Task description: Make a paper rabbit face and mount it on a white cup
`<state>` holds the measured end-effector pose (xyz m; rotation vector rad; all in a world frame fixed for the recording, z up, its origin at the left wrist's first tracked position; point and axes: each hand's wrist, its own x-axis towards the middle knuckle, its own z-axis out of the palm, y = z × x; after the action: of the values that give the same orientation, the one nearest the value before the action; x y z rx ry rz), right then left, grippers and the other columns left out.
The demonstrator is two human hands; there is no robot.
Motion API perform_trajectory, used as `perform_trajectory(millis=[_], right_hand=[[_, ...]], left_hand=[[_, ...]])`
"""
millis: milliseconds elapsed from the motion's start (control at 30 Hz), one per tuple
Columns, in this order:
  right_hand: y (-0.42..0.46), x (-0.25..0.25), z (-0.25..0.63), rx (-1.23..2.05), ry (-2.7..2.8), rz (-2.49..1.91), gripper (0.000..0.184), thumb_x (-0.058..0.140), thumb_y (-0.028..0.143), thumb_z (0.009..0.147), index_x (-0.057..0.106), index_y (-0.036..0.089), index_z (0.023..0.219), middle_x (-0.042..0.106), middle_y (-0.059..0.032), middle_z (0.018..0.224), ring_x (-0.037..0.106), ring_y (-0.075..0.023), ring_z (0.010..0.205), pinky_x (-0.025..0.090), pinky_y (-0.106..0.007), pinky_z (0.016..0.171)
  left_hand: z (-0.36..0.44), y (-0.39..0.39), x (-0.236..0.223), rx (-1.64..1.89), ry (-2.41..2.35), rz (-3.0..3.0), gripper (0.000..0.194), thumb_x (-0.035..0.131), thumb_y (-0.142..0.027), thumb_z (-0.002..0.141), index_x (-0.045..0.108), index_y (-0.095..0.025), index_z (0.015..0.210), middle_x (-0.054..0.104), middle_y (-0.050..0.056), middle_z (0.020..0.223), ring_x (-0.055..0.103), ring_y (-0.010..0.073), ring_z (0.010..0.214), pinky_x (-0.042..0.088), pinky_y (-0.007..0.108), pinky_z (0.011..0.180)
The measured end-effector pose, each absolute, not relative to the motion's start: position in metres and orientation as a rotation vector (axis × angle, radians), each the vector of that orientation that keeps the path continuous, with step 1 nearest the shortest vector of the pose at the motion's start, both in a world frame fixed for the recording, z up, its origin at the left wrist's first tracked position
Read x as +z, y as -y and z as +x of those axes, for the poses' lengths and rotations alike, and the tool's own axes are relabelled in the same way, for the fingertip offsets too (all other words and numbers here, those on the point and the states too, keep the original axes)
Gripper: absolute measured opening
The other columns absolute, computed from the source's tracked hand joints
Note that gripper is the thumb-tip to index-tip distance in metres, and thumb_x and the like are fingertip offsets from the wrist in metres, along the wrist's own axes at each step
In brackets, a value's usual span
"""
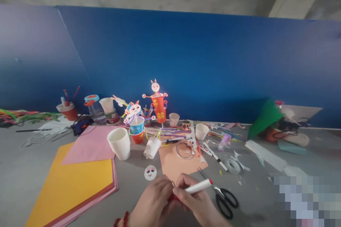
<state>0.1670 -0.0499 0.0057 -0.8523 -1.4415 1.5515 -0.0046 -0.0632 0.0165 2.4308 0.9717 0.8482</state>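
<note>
A white marker with a red end is gripped in my right hand, its other end low between both hands. My left hand is closed with curled fingers, right against the marker's working end. Whatever it holds is mostly hidden; a small dark curved line shows near the fingertips. A round white paper face lies just beyond my left hand. Beside my right hand rest black-handled scissors, blades pointing away. An orange paper sheet lies beyond both hands.
Yellow and pink paper sheets cover the left side, near a large white cup. Paper-cup rabbit figures stand at the back before a blue partition. A tape roll, glue stick and paper scraps lie right.
</note>
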Motion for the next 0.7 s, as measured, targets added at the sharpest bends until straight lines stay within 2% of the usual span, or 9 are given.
perform_trajectory(millis=[133,333,567,633,700], right_hand=[[0.051,0.007,0.17,1.535,1.474,-0.811,0.046,0.063,0.059,0.085,0.049,0.02,0.065,0.039,0.0078,0.052,0.03,-0.0059,0.043,0.021,-0.021,0.043],[0.053,0.013,0.167,1.55,1.432,-0.809,0.047,0.063,0.061,0.085,0.048,0.02,0.066,0.038,0.0079,0.052,0.03,-0.0061,0.044,0.022,-0.021,0.042],[0.062,0.012,0.159,1.514,1.372,-0.79,0.049,0.064,0.061,0.083,0.046,0.021,0.062,0.035,0.0085,0.05,0.025,-0.006,0.042,0.018,-0.022,0.041],[0.06,0.02,0.171,1.466,1.227,-0.812,0.05,0.067,0.061,0.08,0.045,0.021,0.06,0.033,0.0092,0.049,0.021,-0.0057,0.041,0.016,-0.021,0.039],[0.052,0.037,0.197,1.32,0.983,-0.84,0.048,0.07,0.059,0.078,0.045,0.022,0.061,0.028,0.0107,0.048,0.016,-0.0059,0.041,0.014,-0.021,0.037]], left_hand=[[-0.004,0.064,0.018,0.834,-0.903,2.393,0.042,0.029,-0.045,0.103,0.06,-0.019,0.095,0.067,0.01,0.088,0.06,0.0227,0.082,0.046,0.031,0.072],[-0.001,0.063,0.019,0.922,-0.924,2.313,0.059,0.025,-0.065,0.098,0.059,-0.019,0.086,0.063,0.007,0.079,0.058,0.0192,0.071,0.042,0.027,0.064],[0.003,0.068,0.035,0.847,-0.918,2.326,0.067,0.017,-0.068,0.096,0.063,-0.02,0.085,0.065,0.007,0.077,0.059,0.0197,0.072,0.042,0.028,0.068],[-0.001,0.072,0.034,0.799,-0.925,2.224,0.07,0.016,-0.071,0.095,0.06,-0.019,0.076,0.062,0.006,0.071,0.057,0.0179,0.065,0.043,0.027,0.064],[-0.013,0.076,0.028,0.753,-1.011,2.028,0.071,0.015,-0.071,0.096,0.05,-0.02,0.062,0.055,0.002,0.058,0.05,0.0143,0.053,0.041,0.025,0.055]])
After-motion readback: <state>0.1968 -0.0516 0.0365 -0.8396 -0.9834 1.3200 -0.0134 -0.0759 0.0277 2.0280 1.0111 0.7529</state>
